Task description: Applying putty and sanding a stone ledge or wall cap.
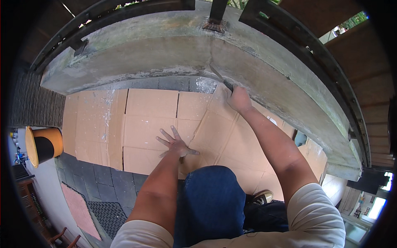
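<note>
Left hand [176, 145]: fingers were spread wide, palm down on the cardboard [144, 134]
Right hand [240, 99]: was closed around the handle of a thin-bladed tool [223, 81]
Tool: slanted away from the fist, its blade at the low concrete wall [165, 51], near the bend
Cardboard: lay over grey paving [118, 182]

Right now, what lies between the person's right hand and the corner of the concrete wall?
The head view shows a thin-bladed tool there, gripped in the right hand and pointing toward the corner of the concrete wall.
</note>
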Demonstrator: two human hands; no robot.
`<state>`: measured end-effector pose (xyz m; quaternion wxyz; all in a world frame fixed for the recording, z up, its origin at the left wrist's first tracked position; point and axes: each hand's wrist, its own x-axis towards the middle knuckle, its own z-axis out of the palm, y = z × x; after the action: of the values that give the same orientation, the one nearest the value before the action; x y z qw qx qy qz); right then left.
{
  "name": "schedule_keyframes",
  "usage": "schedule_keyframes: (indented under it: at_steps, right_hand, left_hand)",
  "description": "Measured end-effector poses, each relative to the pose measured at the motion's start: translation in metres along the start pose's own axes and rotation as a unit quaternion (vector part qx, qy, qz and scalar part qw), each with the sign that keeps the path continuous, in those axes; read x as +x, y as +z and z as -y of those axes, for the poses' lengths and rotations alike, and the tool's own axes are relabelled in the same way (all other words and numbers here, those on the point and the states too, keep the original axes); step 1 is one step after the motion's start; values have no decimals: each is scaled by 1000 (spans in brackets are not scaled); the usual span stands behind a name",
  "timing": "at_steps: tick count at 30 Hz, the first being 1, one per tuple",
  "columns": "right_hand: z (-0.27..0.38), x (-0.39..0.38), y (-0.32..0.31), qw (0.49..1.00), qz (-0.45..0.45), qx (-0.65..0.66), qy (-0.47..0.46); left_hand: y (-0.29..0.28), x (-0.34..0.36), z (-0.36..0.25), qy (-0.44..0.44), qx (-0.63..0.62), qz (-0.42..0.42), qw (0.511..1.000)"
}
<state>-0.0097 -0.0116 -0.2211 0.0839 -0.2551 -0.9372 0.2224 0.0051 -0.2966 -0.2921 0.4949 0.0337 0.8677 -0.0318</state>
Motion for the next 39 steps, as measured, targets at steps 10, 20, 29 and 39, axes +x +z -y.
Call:
schedule_keyframes:
  at_steps: [10, 20, 29, 39]
  right_hand:
    - [31, 1, -57, 987, 149, -61, 12]
    - [-54, -160, -237, 966, 245, -52, 59]
    - [-152, -248, -245, 907, 241, 165, 303]
    - [-177, -179, -209, 825, 276, 428, 246]
  left_hand:
    - [0, -7, 5, 42, 130, -9, 991]
    - [1, -11, 11, 43, 118, -42, 991]
    - [9, -57, 25, 50, -121, -160, 978]
    - [-166, -165, 141, 160, -85, -365, 913]
